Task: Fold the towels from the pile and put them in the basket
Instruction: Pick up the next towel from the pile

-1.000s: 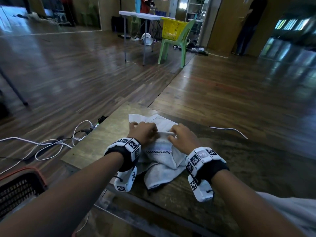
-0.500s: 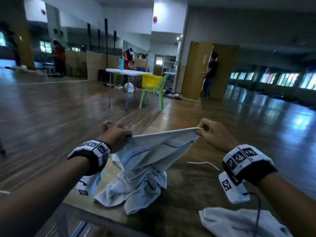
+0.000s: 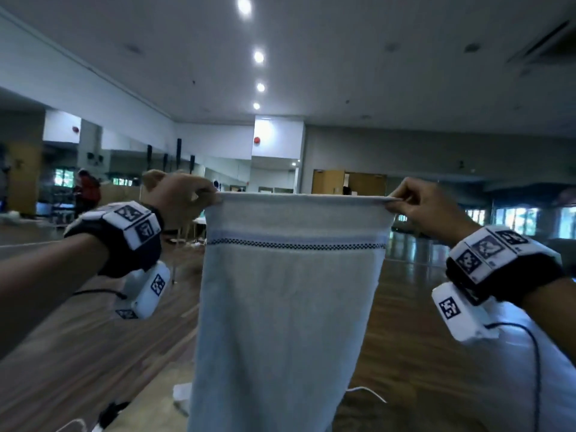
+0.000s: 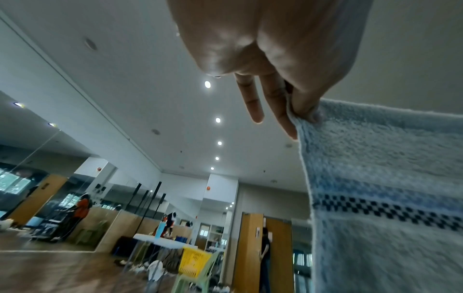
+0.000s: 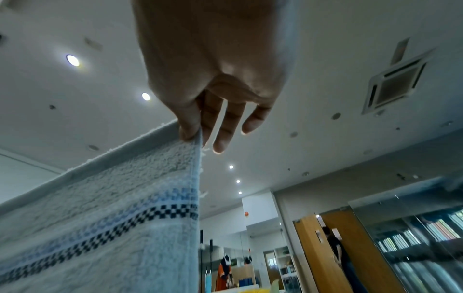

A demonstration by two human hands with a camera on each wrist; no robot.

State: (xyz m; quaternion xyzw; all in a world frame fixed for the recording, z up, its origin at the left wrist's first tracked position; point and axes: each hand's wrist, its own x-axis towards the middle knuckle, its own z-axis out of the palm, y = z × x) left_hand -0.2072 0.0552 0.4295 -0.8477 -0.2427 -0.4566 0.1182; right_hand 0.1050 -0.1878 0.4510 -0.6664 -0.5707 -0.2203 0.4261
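Observation:
A pale blue-white towel (image 3: 286, 307) with a dark checkered stripe hangs flat and upright in front of me, stretched by its top edge. My left hand (image 3: 199, 198) pinches its top left corner, thumb against finger, and the other fingers point outward in the left wrist view. My right hand (image 3: 396, 202) pinches the top right corner the same way. The towel (image 4: 385, 188) fills the right side of the left wrist view, and the towel (image 5: 112, 218) fills the lower left of the right wrist view. The basket and the pile are out of view.
A wide hall with a wooden floor (image 3: 78, 353) lies ahead. A white cable (image 3: 367, 392) lies low beside the towel. Far off stand a white table (image 4: 162, 241) and a green chair carrying a yellow basket (image 4: 192, 261). People stand by the far walls and the wooden door (image 3: 327, 180).
Both hands have lifted the towel off the table and drawn apart, so it now hangs spread out at full width. The view has tilted up from the table to the hall.

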